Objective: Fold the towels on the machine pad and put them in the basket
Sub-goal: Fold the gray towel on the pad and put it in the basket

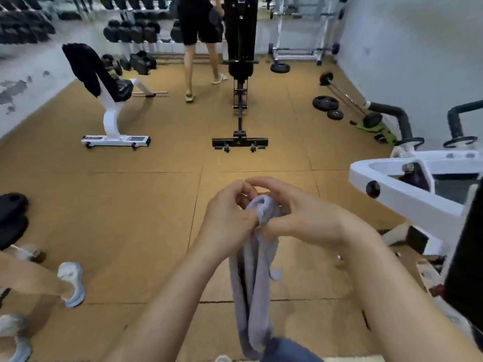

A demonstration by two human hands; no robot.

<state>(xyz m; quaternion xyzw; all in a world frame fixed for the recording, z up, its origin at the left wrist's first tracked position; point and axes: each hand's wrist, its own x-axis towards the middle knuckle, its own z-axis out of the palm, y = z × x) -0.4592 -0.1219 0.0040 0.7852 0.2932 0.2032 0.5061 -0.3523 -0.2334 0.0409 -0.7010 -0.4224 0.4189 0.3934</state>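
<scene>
A pale lilac-grey towel (257, 278) hangs bunched in a long strip in front of me, its top end gathered between both hands. My left hand (230, 218) pinches the towel's top from the left, fingers curled. My right hand (292, 212) grips the same bunched end from the right, with its fingers arched over it. The towel's lower end drops toward my knee at the bottom edge. The black machine pad (467, 270) shows partly at the right edge. No basket is in view.
A white machine frame (407, 194) stands close on the right. Ahead on the tan floor stand a white bench (112, 121) and a black bench (240, 105). Weight plates (325, 103) lie at right. A person stands far ahead; another's feet (73, 283) are at left.
</scene>
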